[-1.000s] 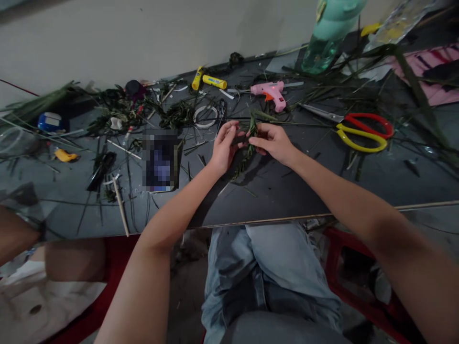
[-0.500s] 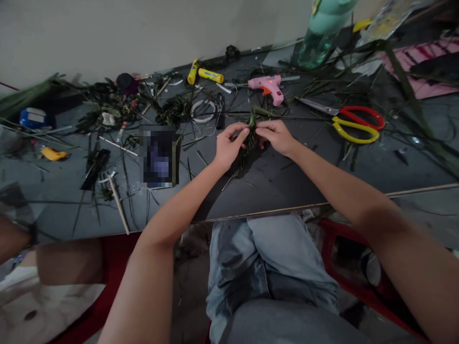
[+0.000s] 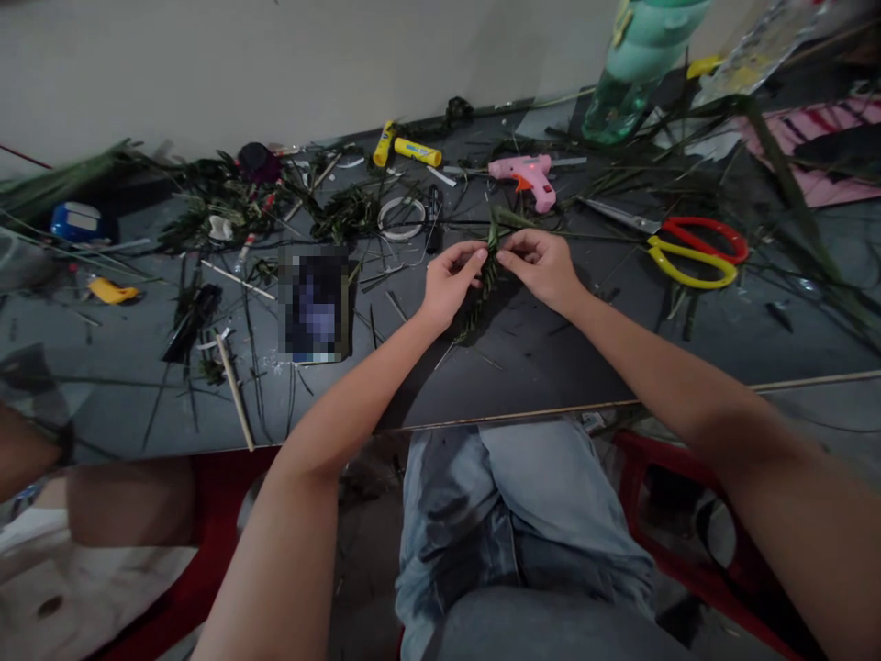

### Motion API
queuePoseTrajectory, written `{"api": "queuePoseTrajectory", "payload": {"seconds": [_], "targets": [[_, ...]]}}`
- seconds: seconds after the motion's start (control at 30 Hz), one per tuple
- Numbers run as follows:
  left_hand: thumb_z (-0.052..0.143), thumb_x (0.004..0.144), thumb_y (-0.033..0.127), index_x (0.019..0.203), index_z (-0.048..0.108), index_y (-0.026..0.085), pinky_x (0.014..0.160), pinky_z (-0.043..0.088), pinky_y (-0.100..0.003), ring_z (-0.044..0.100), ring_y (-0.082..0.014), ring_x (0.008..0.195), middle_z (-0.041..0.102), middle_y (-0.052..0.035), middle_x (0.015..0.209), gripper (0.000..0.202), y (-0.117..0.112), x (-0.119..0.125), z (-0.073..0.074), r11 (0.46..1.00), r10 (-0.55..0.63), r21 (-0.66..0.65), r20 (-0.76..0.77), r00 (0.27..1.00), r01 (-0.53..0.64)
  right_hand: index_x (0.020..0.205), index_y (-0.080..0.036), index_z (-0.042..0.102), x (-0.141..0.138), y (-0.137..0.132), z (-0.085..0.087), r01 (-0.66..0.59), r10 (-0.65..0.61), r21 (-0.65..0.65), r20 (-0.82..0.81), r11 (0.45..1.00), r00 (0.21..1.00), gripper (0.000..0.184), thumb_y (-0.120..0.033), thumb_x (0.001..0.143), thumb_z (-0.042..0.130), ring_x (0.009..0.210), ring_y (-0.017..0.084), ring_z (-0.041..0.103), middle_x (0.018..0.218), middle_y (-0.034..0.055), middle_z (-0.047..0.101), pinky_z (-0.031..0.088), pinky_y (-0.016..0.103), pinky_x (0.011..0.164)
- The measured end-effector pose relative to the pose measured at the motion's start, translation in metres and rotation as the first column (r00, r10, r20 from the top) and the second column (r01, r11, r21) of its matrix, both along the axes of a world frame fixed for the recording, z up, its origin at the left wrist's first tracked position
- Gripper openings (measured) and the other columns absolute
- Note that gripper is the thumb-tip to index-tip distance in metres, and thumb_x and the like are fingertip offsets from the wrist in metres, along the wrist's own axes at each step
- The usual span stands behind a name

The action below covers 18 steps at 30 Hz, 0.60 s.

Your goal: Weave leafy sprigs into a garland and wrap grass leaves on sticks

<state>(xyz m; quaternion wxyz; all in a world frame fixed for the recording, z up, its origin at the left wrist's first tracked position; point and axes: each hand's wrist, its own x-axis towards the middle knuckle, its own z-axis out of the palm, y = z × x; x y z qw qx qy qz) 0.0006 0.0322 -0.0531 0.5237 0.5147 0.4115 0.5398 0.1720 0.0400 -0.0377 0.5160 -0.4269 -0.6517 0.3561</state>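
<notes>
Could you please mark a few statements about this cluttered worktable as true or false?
1. Both hands pinch the dark green woven leaf strip. True: the left hand and the right hand hold it between their fingers above the dark grey tabletop.
2. The pink hot-glue gun lies in the person's lap. False: it lies on the table beyond the hands.
3. The red-and-yellow-handled scissors lie to the right of the hands. True.
4. The right hand holds the white tape roll. False: the roll lies flat on the table, untouched.
5. The two yellow tubes lie near the wall. True.
</notes>
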Motion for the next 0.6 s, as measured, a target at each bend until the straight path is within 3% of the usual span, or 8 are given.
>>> {"api": "queuePoseTrajectory", "payload": {"seconds": [0.13,0.3,0.47,0.6], "targets": [[0.086,0.074,0.04,0.097,0.078,0.022,0.059,0.055,-0.02,0.071,-0.0127,0.08,0.078,-0.0029,0.094,0.031,-0.004,0.0002,0.0046,1.0,-0.014,0.007,0.034,0.999,0.014,0.069,-0.023,0.037,-0.0008,-0.0021,0.0001,0.036,-0.035,0.061,-0.012,0.997,0.999,0.066,-0.074,0.067,0.077,0.053,0.008,0.03,0.06,-0.004,0.038,0.03,0.027,0.05],[0.088,0.07,0.037,0.094,0.078,0.019,0.057,0.055,-0.019,0.072,-0.0128,0.08,0.079,-0.0039,0.092,0.032,-0.0039,0.0006,0.0055,1.0,0.023,-0.014,0.04,0.999,-0.023,0.065,-0.022,0.036,-0.0012,-0.0058,0.0036,-0.006,0.005,0.058,0.019,0.998,1.0,0.066,-0.077,0.073,0.071,0.051,0.008,0.027,0.057,-0.0044,0.033,0.026,0.027,0.049],[0.088,0.071,0.032,0.094,0.078,0.021,0.057,0.054,-0.018,0.071,-0.011,0.077,0.079,-0.0025,0.091,0.027,0.0005,-0.0004,0.0035,0.997,0.066,-0.05,0.047,0.997,-0.063,0.072,-0.021,0.055,-0.0011,-0.006,0.0053,0.015,-0.015,0.007,-0.006,1.0,1.0,0.058,-0.077,0.076,0.069,0.047,0.008,0.032,0.052,-0.0039,0.041,0.023,0.028,0.049],[0.089,0.07,0.035,0.095,0.078,0.021,0.058,0.055,-0.019,0.073,-0.0129,0.081,0.079,-0.0034,0.094,0.031,0.0008,-0.0008,0.0011,0.999,0.036,-0.031,0.065,0.997,-0.034,0.084,-0.02,0.068,-0.0001,-0.0043,0.0048,0.038,-0.038,0.02,-0.008,0.999,0.999,0.045,-0.064,0.077,0.074,0.046,0.007,0.029,0.049,-0.0052,0.042,0.023,0.027,0.05]]}}
